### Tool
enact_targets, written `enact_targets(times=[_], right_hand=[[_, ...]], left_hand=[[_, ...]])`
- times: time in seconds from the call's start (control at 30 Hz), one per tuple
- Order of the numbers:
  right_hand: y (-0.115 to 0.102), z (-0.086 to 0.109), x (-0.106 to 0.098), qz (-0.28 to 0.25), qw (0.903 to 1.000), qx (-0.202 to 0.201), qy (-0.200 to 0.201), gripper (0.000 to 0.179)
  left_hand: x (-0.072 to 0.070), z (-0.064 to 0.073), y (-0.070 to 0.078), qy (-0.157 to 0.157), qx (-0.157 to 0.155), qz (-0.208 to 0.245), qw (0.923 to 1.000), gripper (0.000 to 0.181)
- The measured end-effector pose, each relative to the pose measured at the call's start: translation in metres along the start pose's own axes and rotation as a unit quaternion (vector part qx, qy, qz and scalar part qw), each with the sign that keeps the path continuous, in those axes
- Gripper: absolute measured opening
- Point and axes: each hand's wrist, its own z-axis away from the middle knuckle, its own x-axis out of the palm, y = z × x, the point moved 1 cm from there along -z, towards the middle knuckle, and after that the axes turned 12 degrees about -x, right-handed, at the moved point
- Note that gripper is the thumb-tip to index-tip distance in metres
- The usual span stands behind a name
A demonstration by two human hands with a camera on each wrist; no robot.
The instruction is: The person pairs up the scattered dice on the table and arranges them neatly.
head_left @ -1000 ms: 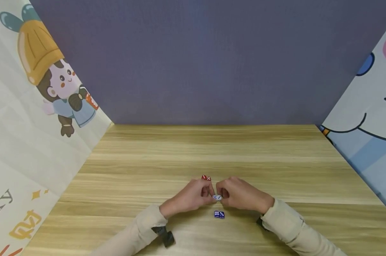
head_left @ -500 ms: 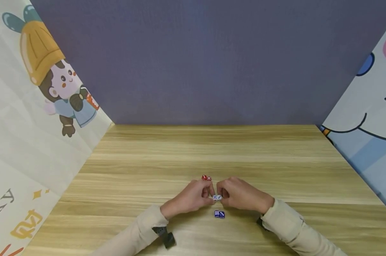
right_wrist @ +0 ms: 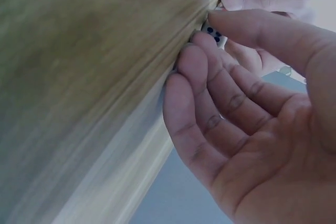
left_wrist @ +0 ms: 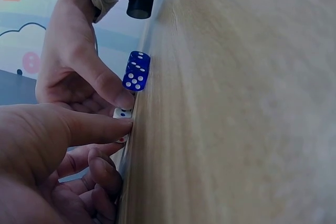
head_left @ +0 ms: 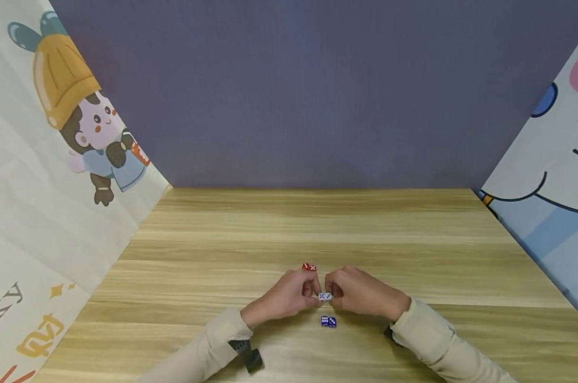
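In the head view two white dice with dark pips sit side by side on the wooden table. My left hand (head_left: 289, 293) pinches the left white die (head_left: 321, 297) between thumb and fingers. From the other side my right hand (head_left: 366, 292) pinches the right white die (head_left: 329, 297). The left wrist view shows a white die (left_wrist: 123, 113) by the fingertips, partly covered. In the right wrist view, thumb and index finger grip a white die (right_wrist: 214, 33) low at the tabletop, the other fingers curled beside it.
Two blue dice (head_left: 328, 321) lie together on the near side of the white pair. Two red dice (head_left: 309, 267) lie beyond the left hand. A dark grey panel (head_left: 318, 96) stands behind the wooden table (head_left: 318, 223), with printed cloths at both sides.
The two white dice now look slightly straighter in line between the fingertips. Both hands have stayed almost in place, and the blue and red dice have not moved.
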Motion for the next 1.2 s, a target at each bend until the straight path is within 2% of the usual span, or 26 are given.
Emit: enact_targets(times=[0.23, 0.43, 0.6, 0.83, 1.0, 1.2], right_hand=[[0.000, 0.001, -0.003, -0.005, 1.0000, -0.003, -0.003, 0.011], [0.001, 0.002, -0.007, -0.019, 0.9997, 0.006, -0.013, 0.021], [0.001, 0.003, -0.009, -0.030, 0.9993, 0.006, -0.019, 0.023], [0.003, 0.001, -0.012, -0.019, 0.9997, 0.007, -0.017, 0.023], [0.007, -0.003, -0.017, 0.015, 0.9996, 0.023, 0.006, 0.016], [0.015, -0.012, -0.017, 0.043, 0.9983, 0.010, 0.037, 0.013]], left_hand=[[0.001, -0.002, -0.001, -0.001, -0.012, 0.005, 0.9999, 0.020], [0.001, -0.003, -0.001, -0.004, -0.012, 0.010, 0.9999, 0.020], [0.000, -0.001, -0.001, -0.007, -0.013, 0.013, 0.9998, 0.019], [-0.001, 0.001, -0.002, -0.009, -0.025, 0.024, 0.9994, 0.019], [-0.001, 0.000, -0.003, -0.007, -0.021, 0.021, 0.9995, 0.020], [0.000, -0.002, -0.003, -0.003, -0.014, 0.014, 0.9998, 0.020]])
